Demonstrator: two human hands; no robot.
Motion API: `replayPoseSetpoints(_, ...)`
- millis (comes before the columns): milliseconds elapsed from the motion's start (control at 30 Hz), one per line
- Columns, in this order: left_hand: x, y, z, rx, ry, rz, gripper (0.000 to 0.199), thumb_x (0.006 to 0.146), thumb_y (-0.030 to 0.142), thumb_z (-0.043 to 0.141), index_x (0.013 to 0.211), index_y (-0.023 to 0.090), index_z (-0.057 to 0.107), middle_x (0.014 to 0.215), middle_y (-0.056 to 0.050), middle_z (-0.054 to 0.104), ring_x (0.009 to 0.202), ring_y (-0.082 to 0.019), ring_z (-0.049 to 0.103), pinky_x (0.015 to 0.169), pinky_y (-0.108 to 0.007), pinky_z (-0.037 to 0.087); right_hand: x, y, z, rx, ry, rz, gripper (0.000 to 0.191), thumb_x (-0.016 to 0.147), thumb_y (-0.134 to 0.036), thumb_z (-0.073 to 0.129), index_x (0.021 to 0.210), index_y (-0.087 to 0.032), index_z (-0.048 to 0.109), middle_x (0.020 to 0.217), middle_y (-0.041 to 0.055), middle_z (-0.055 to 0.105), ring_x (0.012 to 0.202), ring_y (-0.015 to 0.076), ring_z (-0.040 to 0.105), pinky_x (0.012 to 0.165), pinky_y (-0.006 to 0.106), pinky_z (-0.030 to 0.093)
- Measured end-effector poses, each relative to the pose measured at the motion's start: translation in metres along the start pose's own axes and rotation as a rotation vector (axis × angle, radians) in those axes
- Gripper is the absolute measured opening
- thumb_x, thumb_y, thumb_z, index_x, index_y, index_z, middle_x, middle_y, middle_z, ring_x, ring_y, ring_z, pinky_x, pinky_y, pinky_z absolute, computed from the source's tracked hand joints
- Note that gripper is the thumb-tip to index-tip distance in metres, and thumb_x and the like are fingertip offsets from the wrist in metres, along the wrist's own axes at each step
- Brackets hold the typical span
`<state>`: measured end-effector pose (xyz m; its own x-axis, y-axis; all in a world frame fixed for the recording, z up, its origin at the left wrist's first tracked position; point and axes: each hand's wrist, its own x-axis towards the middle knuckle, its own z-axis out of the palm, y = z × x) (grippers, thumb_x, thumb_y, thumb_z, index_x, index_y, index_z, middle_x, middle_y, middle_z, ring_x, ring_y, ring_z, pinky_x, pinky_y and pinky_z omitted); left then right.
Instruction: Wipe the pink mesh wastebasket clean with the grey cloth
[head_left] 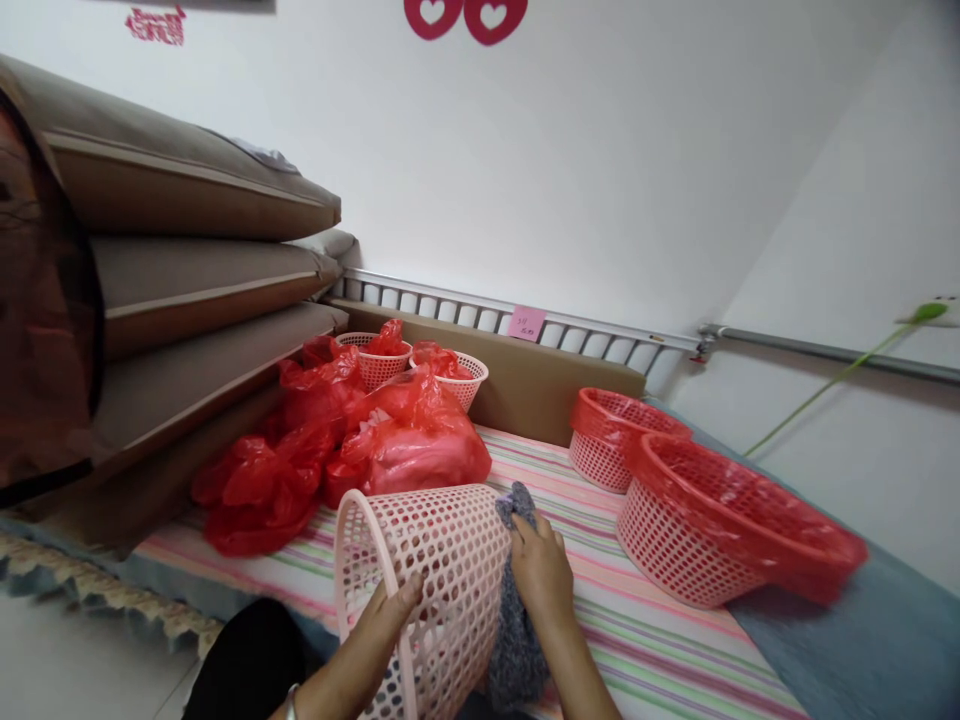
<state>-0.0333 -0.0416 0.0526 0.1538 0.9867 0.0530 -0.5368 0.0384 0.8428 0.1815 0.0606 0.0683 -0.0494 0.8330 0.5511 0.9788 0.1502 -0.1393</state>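
A pale pink perforated basket (457,545) lies tipped on its side, its open rim toward the left. My left hand (382,630) grips the basket near its rim, with the thumb on the outer wall and the other fingers hidden inside. At the basket's base, my right hand (540,565) has its fingers closed on a grey fuzzy cloth (517,640), which touches the base and hangs down beside it.
Red plastic bags (427,450) lie behind the basket, with two small baskets (469,385) beyond. Two red-lined baskets (675,540) stand at right on the striped sheet (637,640). Grey cushions (202,290) are stacked at left. A radiator (585,335) runs along the wall.
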Motion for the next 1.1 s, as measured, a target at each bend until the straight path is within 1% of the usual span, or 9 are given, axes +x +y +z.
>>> replayPoseSetpoints(167, 0.002, 0.014, 0.012, -0.112, -0.029, -0.006, 0.045, 0.087, 0.039, 0.048, 0.126, 0.016, 0.051, 0.135, -0.013, 0.053, 0.128, -0.03, 0.044, 0.111, -0.049, 0.028, -0.018, -0.042, -0.02, 0.092, 0.015, -0.147, 0.032, 0.083, -0.018, 0.045, 0.106, -0.02, 0.067, 0.12, 0.0115, 0.056, 0.106, 0.0262, 0.053, 0.091, 0.039, 0.042)
replayPoseSetpoints(267, 0.006, 0.019, 0.015, -0.101, -0.001, 0.062, 0.04, 0.087, 0.036, 0.051, 0.121, 0.015, 0.055, 0.131, -0.01, 0.058, 0.13, -0.026, 0.043, 0.114, -0.041, 0.023, -0.036, -0.076, -0.037, 0.208, 0.003, -0.246, 0.031, 0.082, -0.017, 0.048, 0.107, -0.022, 0.066, 0.122, 0.0104, 0.055, 0.111, 0.0258, 0.05, 0.095, 0.041, 0.041)
replayPoseSetpoints(333, 0.006, 0.018, 0.012, -0.038, 0.029, 0.107, 0.036, 0.086, 0.036, 0.051, 0.117, 0.017, 0.058, 0.129, -0.008, 0.06, 0.128, -0.024, 0.045, 0.115, -0.039, 0.022, -0.047, -0.096, -0.047, 0.291, -0.029, -0.308, 0.032, 0.08, -0.015, 0.051, 0.107, -0.024, 0.065, 0.124, 0.0093, 0.054, 0.112, 0.0258, 0.049, 0.095, 0.042, 0.041)
replayPoseSetpoints(400, 0.004, 0.015, 0.006, 0.026, 0.051, 0.124, 0.033, 0.085, 0.038, 0.052, 0.11, 0.019, 0.062, 0.128, -0.006, 0.061, 0.125, -0.025, 0.048, 0.114, -0.039, 0.026, -0.055, -0.109, -0.056, 0.38, -0.062, -0.381, 0.035, 0.077, -0.011, 0.052, 0.107, -0.025, 0.065, 0.126, 0.0076, 0.053, 0.114, 0.0253, 0.048, 0.096, 0.042, 0.041)
replayPoseSetpoints(500, 0.001, 0.008, -0.003, 0.082, 0.055, 0.114, 0.033, 0.084, 0.041, 0.054, 0.103, 0.018, 0.066, 0.122, -0.006, 0.065, 0.12, -0.026, 0.052, 0.11, -0.041, 0.031, -0.061, -0.116, -0.063, 0.488, -0.102, -0.467, 0.035, 0.075, -0.01, 0.053, 0.105, -0.025, 0.065, 0.126, 0.0057, 0.053, 0.111, 0.0229, 0.049, 0.095, 0.039, 0.042)
replayPoseSetpoints(667, 0.005, 0.001, -0.004, 0.089, 0.017, 0.124, 0.041, 0.083, 0.041, 0.055, 0.115, 0.017, 0.06, 0.122, -0.009, 0.065, 0.116, -0.029, 0.054, 0.105, -0.043, 0.037, -0.063, -0.112, -0.062, 0.507, -0.094, -0.453, 0.034, 0.074, -0.007, 0.051, 0.099, -0.024, 0.067, 0.125, 0.0059, 0.054, 0.109, 0.0227, 0.049, 0.094, 0.04, 0.043)
replayPoseSetpoints(800, 0.006, 0.004, 0.002, 0.087, 0.007, 0.139, 0.047, 0.079, 0.04, 0.06, 0.121, 0.018, 0.056, 0.125, -0.01, 0.062, 0.12, -0.03, 0.051, 0.106, -0.042, 0.036, -0.057, -0.1, -0.051, 0.419, -0.05, -0.407, 0.04, 0.075, -0.006, 0.047, 0.106, -0.024, 0.065, 0.127, 0.0075, 0.053, 0.111, 0.0234, 0.049, 0.094, 0.041, 0.042)
replayPoseSetpoints(967, -0.008, 0.019, 0.01, 0.147, -0.081, 0.065, 0.056, 0.08, 0.04, 0.058, 0.13, 0.019, 0.047, 0.13, -0.012, 0.058, 0.12, -0.035, 0.05, 0.099, -0.048, 0.041, -0.028, -0.052, -0.025, 0.226, 0.043, -0.218, 0.031, 0.085, -0.017, 0.045, 0.107, -0.023, 0.065, 0.121, 0.0091, 0.056, 0.11, 0.0229, 0.051, 0.093, 0.039, 0.042)
replayPoseSetpoints(1100, -0.017, 0.033, 0.02, 0.181, -0.148, 0.055, 0.05, 0.082, 0.036, 0.056, 0.129, 0.02, 0.048, 0.132, -0.01, 0.057, 0.126, -0.032, 0.044, 0.108, -0.048, 0.03, -0.003, -0.01, -0.007, 0.054, 0.021, -0.062, 0.032, 0.086, -0.019, 0.043, 0.109, -0.021, 0.066, 0.119, 0.0102, 0.057, 0.107, 0.023, 0.052, 0.091, 0.035, 0.042)
